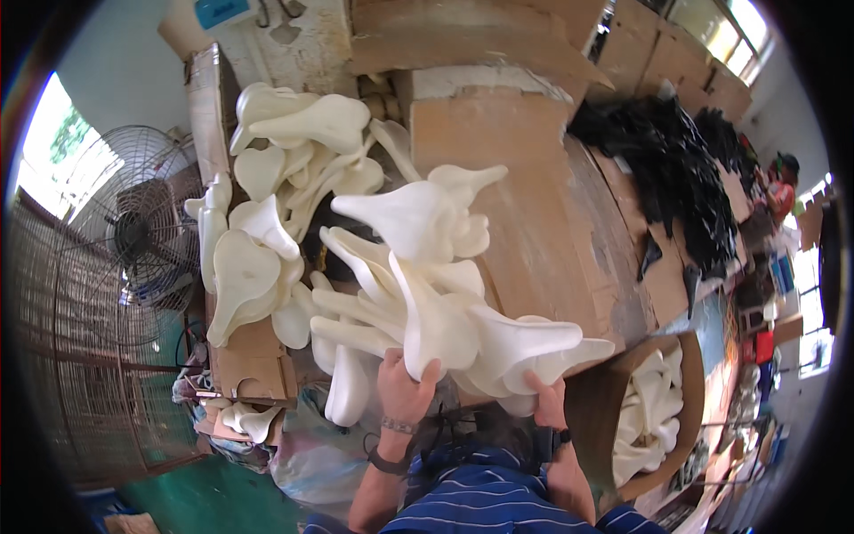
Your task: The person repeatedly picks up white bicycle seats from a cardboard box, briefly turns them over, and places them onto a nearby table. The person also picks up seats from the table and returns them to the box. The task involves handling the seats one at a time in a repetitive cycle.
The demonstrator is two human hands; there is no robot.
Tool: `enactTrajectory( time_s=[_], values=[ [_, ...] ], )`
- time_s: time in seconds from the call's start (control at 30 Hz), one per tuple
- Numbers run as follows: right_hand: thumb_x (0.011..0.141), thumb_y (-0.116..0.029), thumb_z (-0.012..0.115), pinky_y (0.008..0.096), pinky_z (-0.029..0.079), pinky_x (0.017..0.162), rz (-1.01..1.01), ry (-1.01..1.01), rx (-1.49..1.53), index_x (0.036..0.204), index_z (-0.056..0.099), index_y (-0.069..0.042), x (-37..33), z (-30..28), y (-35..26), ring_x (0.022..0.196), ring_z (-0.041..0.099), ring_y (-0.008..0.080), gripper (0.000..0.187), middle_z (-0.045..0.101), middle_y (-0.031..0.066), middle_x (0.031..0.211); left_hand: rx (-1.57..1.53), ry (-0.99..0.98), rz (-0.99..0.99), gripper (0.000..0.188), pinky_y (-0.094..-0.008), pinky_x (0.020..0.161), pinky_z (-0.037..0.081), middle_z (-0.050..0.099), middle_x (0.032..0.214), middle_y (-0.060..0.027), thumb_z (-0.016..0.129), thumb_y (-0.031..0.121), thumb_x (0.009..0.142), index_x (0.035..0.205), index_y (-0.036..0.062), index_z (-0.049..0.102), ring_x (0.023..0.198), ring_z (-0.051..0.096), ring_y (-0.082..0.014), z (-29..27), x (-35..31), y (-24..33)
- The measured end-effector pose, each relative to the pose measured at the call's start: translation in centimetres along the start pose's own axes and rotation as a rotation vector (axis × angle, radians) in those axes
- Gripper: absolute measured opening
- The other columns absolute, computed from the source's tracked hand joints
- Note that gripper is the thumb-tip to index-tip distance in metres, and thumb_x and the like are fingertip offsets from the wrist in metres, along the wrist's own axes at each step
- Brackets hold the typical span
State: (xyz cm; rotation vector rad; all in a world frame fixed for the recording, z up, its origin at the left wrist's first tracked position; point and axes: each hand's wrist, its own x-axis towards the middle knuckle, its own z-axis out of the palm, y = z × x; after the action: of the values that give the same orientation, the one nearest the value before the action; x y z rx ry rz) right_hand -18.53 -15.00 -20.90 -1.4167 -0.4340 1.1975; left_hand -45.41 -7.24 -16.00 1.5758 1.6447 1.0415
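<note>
White foam bicycle saddle pads (405, 218) lie heaped on a cardboard-covered table. At the table's near edge, my left hand (406, 390) is closed on the wide end of one saddle pad (434, 325), its thumb on the near face. To the right, my right hand (547, 399) grips the wide end of a small overlapping stack of saddle pads (516, 351), whose noses point right. The fingers of both hands are partly hidden behind the foam. Left of my left hand, more pads (351, 387) lean at the table edge.
A larger pile of pads (249, 276) covers the table's left side. Black limp covers (658, 169) are heaped at the far right. A cardboard box (689, 427) of pads stands by my right arm. A caged fan (133, 231) is at left; another person (781, 191) is far right.
</note>
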Motion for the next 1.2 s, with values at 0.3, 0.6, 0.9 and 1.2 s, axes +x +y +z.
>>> enactTrajectory(
  time_s=[0.3,0.6,0.9,1.2],
  values=[
    [0.086,-0.009,0.081,0.0375,0.048,0.105,0.069,0.009,0.171,0.140,0.053,0.006,-0.1,-3.1,2.6,0.120,0.063,0.0249,0.063,0.065,0.0148,0.134,0.393,0.014,0.304,0.038,-0.0491,0.081,0.049,0.064,0.103,-0.0166,0.078,0.032,0.082,0.099,-0.0026,0.074,0.090,0.058,-0.0386,3.9,-2.3,1.3],
    [0.087,-0.011,0.081,0.0364,0.055,0.097,0.017,-0.105,0.229,0.134,0.058,0.005,0.0,-7.1,-3.7,0.112,0.068,0.0240,0.055,0.068,0.0149,0.128,0.388,0.038,0.408,0.035,-0.0504,0.084,0.047,0.062,0.105,-0.0220,0.081,0.026,0.080,0.097,-0.0037,0.072,0.093,0.057,-0.0441,4.8,-4.9,10.2],
    [0.083,-0.012,0.086,0.0356,0.050,0.103,-0.190,0.137,0.447,0.139,0.054,0.003,-1.6,-17.0,-7.2,0.117,0.063,0.0197,0.066,0.066,0.0099,0.129,0.310,-0.117,0.630,0.039,-0.0521,0.082,0.050,0.064,0.109,-0.0192,0.079,0.026,0.083,0.106,-0.0054,0.074,0.098,0.063,-0.0415,13.1,-7.1,20.8],
    [0.087,-0.019,0.084,0.0356,0.055,0.096,-0.389,0.963,0.275,0.136,0.055,0.003,-16.2,-37.1,-11.6,0.110,0.068,0.0227,0.061,0.070,0.0129,0.121,-0.090,-0.746,0.987,0.037,-0.0449,0.087,0.054,0.063,0.117,-0.0179,0.081,0.014,0.078,0.111,-0.0011,0.073,0.103,0.064,-0.0356,32.6,-16.2,32.8]
  ],
)
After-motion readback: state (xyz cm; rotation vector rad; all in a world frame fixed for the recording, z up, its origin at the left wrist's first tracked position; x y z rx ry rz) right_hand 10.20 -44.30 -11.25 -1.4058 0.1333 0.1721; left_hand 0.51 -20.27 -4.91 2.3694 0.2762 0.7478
